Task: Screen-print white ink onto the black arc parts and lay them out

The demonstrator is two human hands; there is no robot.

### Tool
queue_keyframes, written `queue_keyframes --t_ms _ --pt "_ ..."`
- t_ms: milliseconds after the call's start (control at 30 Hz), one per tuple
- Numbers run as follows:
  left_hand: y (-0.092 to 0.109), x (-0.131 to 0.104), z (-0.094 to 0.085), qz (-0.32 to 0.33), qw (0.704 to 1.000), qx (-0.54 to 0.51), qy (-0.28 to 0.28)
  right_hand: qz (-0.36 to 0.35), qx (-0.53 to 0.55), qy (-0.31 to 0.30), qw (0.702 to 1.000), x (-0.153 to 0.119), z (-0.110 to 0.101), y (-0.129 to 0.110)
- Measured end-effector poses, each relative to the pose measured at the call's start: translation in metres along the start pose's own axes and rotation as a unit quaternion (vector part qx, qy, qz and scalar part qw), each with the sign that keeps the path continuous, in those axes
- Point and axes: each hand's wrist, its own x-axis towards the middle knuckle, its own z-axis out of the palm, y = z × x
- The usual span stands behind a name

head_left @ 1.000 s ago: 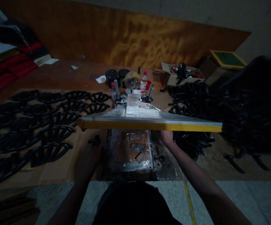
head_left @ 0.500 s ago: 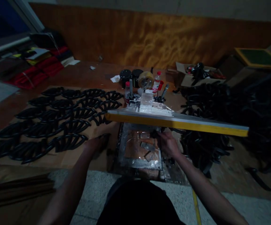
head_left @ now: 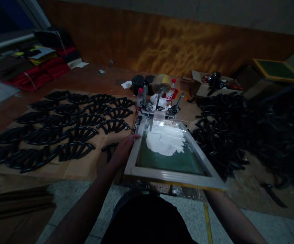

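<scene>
A screen-printing frame [head_left: 173,176], with green mesh and white ink [head_left: 165,140] on it, lies tilted over the printing base. The thumb of my left hand [head_left: 126,145] rests on the frame's left edge, and the other fingers seem curled below it. My right forearm [head_left: 228,210] goes under the frame's near right corner, so the right hand is hidden. A squeegee-like scraper [head_left: 159,120] stands at the ink's far side. Just left of my left hand lies a black curved piece [head_left: 108,148], and rows of similar black pieces [head_left: 75,150] lie on cardboard.
A heap of black curved pieces [head_left: 220,135] lies to the right. Behind the frame stand black jars [head_left: 138,84], a tape roll [head_left: 161,83] and red-capped bottles [head_left: 171,88]. An open carton [head_left: 205,86] sits at back right; red bundles [head_left: 37,73] lie at back left.
The raised frame has come down toward me, and its mesh now shows. My left hand has moved from the cardboard to its left edge. The right hand has gone out of sight beneath.
</scene>
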Motion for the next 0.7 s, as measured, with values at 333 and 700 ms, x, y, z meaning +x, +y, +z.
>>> queue_keyframes --t_ms 333,700 --pt "-0.109 -0.008 0.035 -0.126 0.991 -0.009 -0.054 -0.053 -0.049 -0.041 0.997 0.081 -0.011 -0.065" --pt "-0.112 -0.006 0.034 -0.134 0.989 -0.012 -0.066 -0.297 0.022 -0.248 0.922 0.028 -0.011 -0.060"
